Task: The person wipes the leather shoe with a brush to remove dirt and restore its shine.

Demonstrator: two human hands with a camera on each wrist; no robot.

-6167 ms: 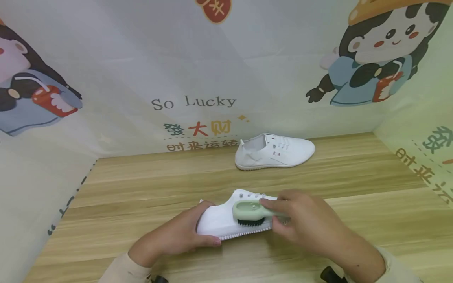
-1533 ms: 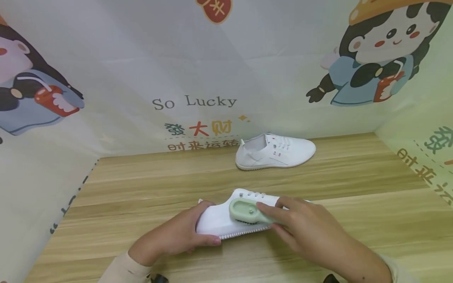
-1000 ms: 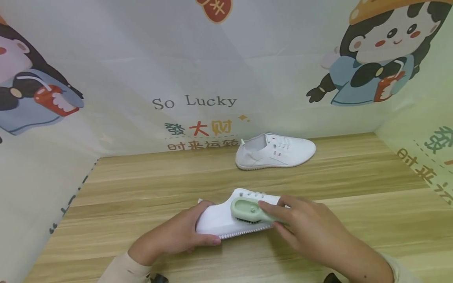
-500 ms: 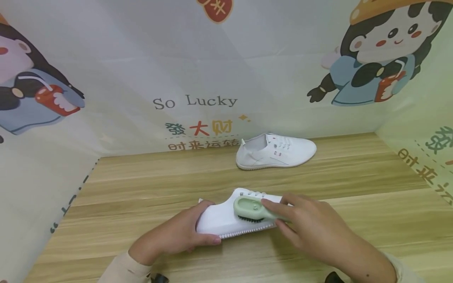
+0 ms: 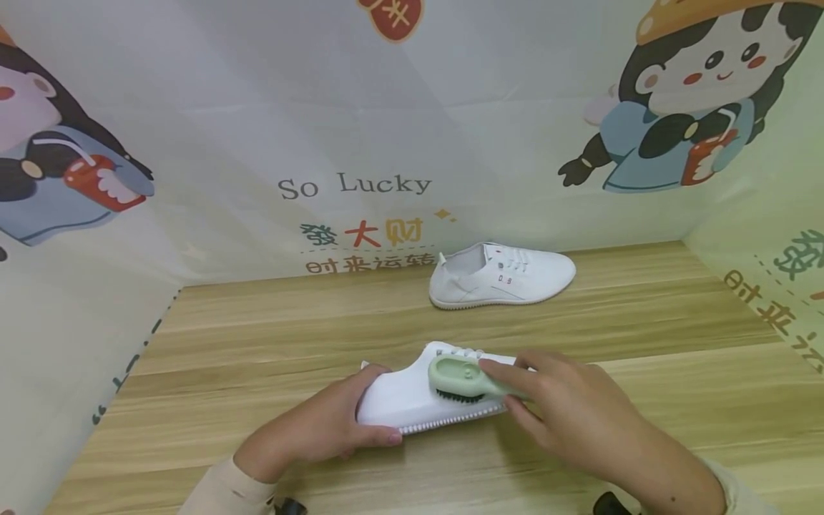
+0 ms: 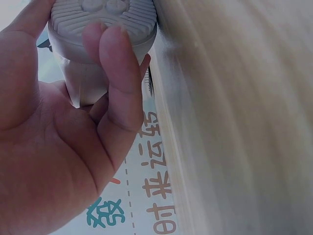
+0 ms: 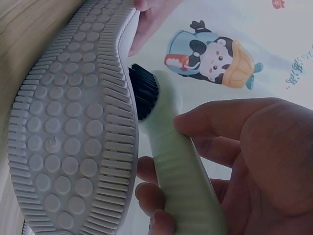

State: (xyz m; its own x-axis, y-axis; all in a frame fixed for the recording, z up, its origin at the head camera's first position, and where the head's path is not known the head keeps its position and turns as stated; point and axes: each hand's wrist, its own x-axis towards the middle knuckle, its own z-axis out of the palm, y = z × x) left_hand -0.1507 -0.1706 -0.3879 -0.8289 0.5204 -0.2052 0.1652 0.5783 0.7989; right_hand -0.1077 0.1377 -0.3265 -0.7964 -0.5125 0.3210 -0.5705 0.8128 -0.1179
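A white shoe [image 5: 399, 402] is tilted near the front of the table, its studded sole [image 7: 63, 122] facing the right wrist view. My left hand [image 5: 328, 418] grips its heel; in the left wrist view, fingers of the left hand [image 6: 73, 127] curl round the heel's sole [image 6: 102, 24]. A pale green brush [image 5: 455, 375] with black bristles [image 7: 143, 90] lies against the side of the shoe below the laces. My right hand [image 5: 573, 411] holds the brush by its ribbed handle [image 7: 183, 186], fingers curled round it. The toe is hidden behind the right hand in the head view.
A second white shoe [image 5: 508, 275] stands on the wooden table [image 5: 270, 322] near the back, toe to the right. Printed cloth walls [image 5: 225, 129] rise behind and at both sides. Dark objects [image 5: 611, 503] show at the front edge beside the sleeves.
Over the last second or so, the brush and right hand have shifted slightly right and up along the shoe's side. The left hand and both shoes look the same.
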